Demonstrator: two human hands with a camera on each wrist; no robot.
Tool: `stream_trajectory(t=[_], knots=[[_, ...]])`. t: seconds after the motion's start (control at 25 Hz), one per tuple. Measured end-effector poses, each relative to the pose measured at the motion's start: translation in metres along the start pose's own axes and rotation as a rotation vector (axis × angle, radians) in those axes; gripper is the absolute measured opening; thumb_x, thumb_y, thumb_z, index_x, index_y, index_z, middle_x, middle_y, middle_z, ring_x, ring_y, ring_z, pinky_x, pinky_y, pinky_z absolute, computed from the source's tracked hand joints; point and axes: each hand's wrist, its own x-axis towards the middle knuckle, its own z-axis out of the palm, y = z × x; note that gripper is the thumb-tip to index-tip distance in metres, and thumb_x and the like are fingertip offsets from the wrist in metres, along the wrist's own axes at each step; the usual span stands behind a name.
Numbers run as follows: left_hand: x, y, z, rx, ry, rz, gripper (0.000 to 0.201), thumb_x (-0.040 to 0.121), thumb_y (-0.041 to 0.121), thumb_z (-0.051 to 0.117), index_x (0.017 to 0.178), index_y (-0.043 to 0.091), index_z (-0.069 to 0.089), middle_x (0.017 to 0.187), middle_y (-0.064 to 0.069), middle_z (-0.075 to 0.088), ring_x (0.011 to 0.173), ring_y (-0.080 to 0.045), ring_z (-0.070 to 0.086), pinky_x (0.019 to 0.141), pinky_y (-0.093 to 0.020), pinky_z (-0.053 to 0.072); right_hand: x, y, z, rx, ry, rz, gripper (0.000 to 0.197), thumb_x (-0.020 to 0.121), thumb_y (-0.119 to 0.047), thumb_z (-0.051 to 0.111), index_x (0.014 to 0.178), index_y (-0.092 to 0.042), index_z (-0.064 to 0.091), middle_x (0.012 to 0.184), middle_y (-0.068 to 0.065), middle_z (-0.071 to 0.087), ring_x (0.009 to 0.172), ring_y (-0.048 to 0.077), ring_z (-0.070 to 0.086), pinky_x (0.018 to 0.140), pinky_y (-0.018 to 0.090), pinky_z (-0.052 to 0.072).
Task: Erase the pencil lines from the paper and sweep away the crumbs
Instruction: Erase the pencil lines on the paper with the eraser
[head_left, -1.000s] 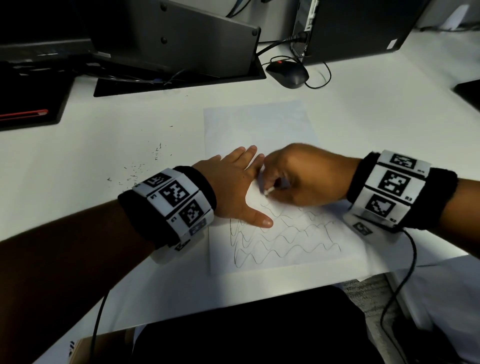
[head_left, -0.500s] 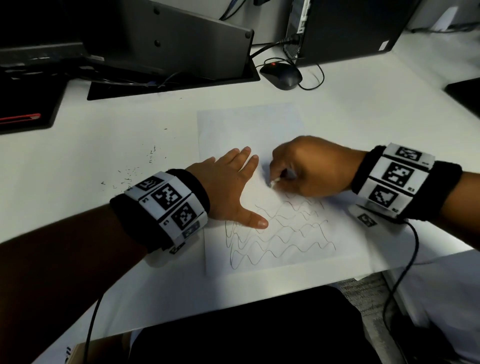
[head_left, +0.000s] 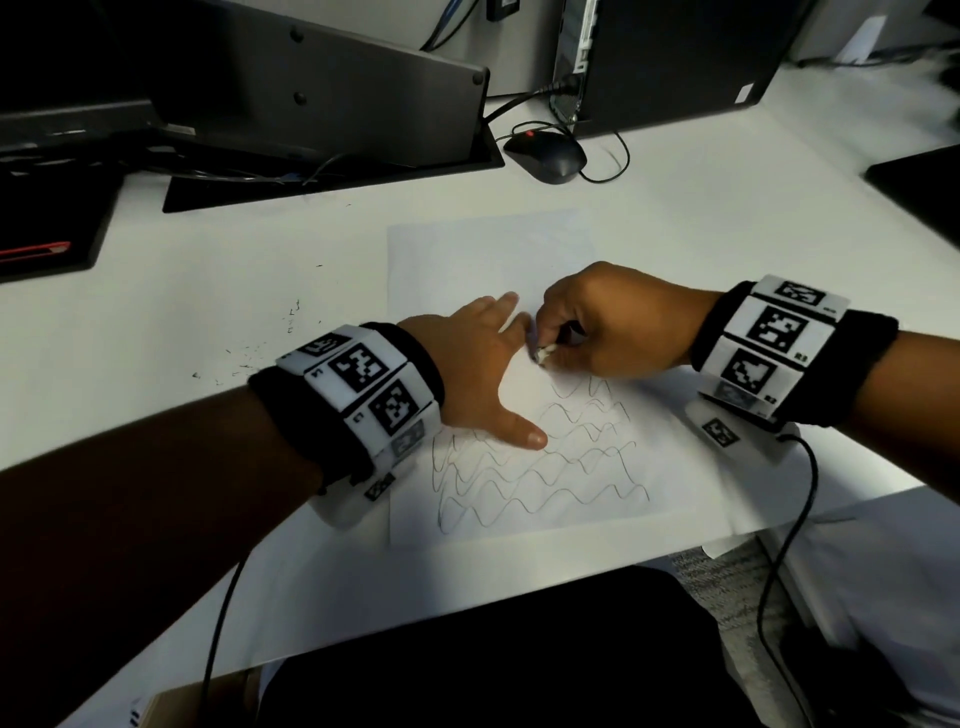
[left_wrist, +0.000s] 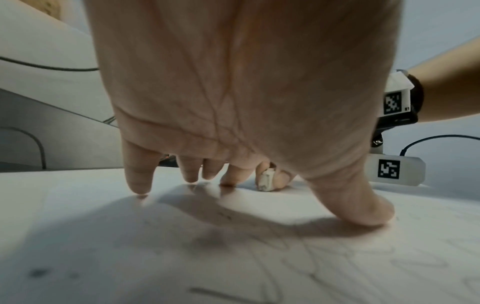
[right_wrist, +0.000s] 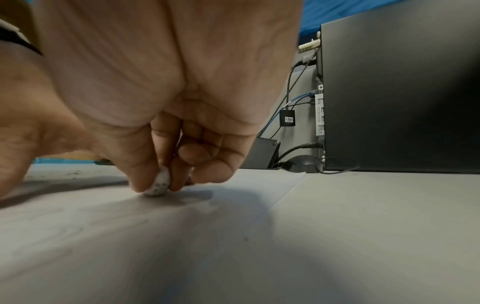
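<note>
Paper (head_left: 488, 249) lies flat on the white desk (head_left: 727, 218), its near half covered with wavy pencil lines (head_left: 540, 478) and its far half bare. The left hand (head_left: 483, 364) presses down on the sheet with fingers straight and spread, thumb (head_left: 519, 434) stretched out over the top rows of lines; the left wrist view shows the fingertips (left_wrist: 139, 185) touching the sheet. The right hand (head_left: 613, 322) is curled, thumb and fingers pinching a small white eraser (head_left: 543, 355), grey with smudges, whose tip meets the sheet just above the lines and just beside the left index finger. Dark crumbs (head_left: 244, 358) lie scattered on the desk left of the sheet. Farther back sit a black mouse (head_left: 548, 153), a monitor stand (head_left: 332, 88) and a computer tower (head_left: 675, 57).
</note>
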Motion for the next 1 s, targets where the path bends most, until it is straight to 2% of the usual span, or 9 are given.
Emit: stream_trajectory(t=[0.12,0.28,0.4,0.52,0.56,0.68,0.84,1.0], knots=[[0.006,0.006,0.001,-0.006,-0.031,0.009,0.121,0.071,0.085,0.053,0.158,0.029,-0.01,0.163,0.001,-0.023,0.152,-0.019,-0.014,0.122,-0.05,0.013,-0.003,-0.006,0.002,0.009,0.004,-0.034,0.008,0.082,-0.019,0.07,0.088,-0.021,0.075,0.081,-0.014,0.065,0.067,-0.002,0.054,0.065,0.016,0.04],[0.006,0.003,0.002,-0.005,-0.038,0.014,0.119,0.071,0.085,0.052,0.159,0.03,-0.006,0.163,0.002,-0.025,0.152,-0.019,-0.016,0.122,-0.05,0.013,-0.007,-0.015,0.006,0.001,-0.116,-0.092,0.008,0.083,-0.022,0.067,0.089,-0.023,0.073,0.085,-0.011,0.069,0.068,0.0,0.056,0.067,0.02,0.046],[0.005,0.004,0.003,-0.021,-0.029,0.005,0.116,0.07,0.087,0.051,0.158,0.033,-0.002,0.163,0.004,-0.024,0.152,-0.017,-0.015,0.122,-0.049,0.013,0.0,-0.013,0.003,-0.059,-0.022,-0.048,0.01,0.083,-0.026,0.066,0.089,-0.024,0.073,0.085,-0.01,0.068,0.073,0.008,0.06,0.072,0.031,0.052],[0.003,0.003,0.004,-0.026,-0.027,0.011,0.112,0.07,0.087,0.051,0.159,0.034,0.007,0.163,0.004,-0.023,0.152,-0.017,-0.015,0.121,-0.049,0.012,-0.005,-0.021,0.008,0.001,-0.13,-0.118,0.008,0.083,-0.025,0.066,0.087,-0.023,0.073,0.085,-0.01,0.069,0.072,0.005,0.06,0.07,0.026,0.05],[0.004,0.003,0.005,-0.028,-0.022,0.009,0.116,0.069,0.087,0.05,0.159,0.032,0.002,0.163,0.004,-0.023,0.152,-0.017,-0.015,0.121,-0.049,0.011,-0.007,-0.02,0.006,0.002,-0.132,-0.119,0.008,0.084,-0.025,0.067,0.087,-0.024,0.074,0.086,-0.01,0.07,0.072,0.004,0.06,0.07,0.026,0.05],[0.006,0.002,0.007,-0.017,-0.01,-0.004,0.127,0.066,0.09,0.049,0.157,0.027,-0.013,0.163,0.004,-0.023,0.152,-0.017,-0.015,0.121,-0.049,0.011,-0.008,-0.01,-0.002,-0.03,-0.019,-0.059,0.009,0.084,-0.022,0.067,0.089,-0.024,0.074,0.083,-0.013,0.067,0.069,0.002,0.056,0.071,0.028,0.05],[0.007,0.0,0.009,-0.02,-0.007,0.006,0.129,0.066,0.09,0.049,0.157,0.025,-0.015,0.164,0.004,-0.023,0.152,-0.017,-0.014,0.121,-0.049,0.011,-0.014,-0.017,0.002,0.0,-0.16,-0.135,0.007,0.083,-0.022,0.069,0.088,-0.023,0.074,0.073,-0.02,0.059,0.063,-0.007,0.053,0.062,0.007,0.036],[0.008,0.0,0.009,-0.002,-0.015,0.004,0.13,0.065,0.091,0.046,0.156,0.024,-0.017,0.163,0.004,-0.024,0.152,-0.018,-0.015,0.122,-0.05,0.01,-0.012,-0.008,-0.004,-0.06,-0.019,-0.063,0.008,0.082,-0.021,0.069,0.088,-0.022,0.075,0.067,-0.025,0.047,0.063,-0.005,0.051,0.059,0.006,0.029]])
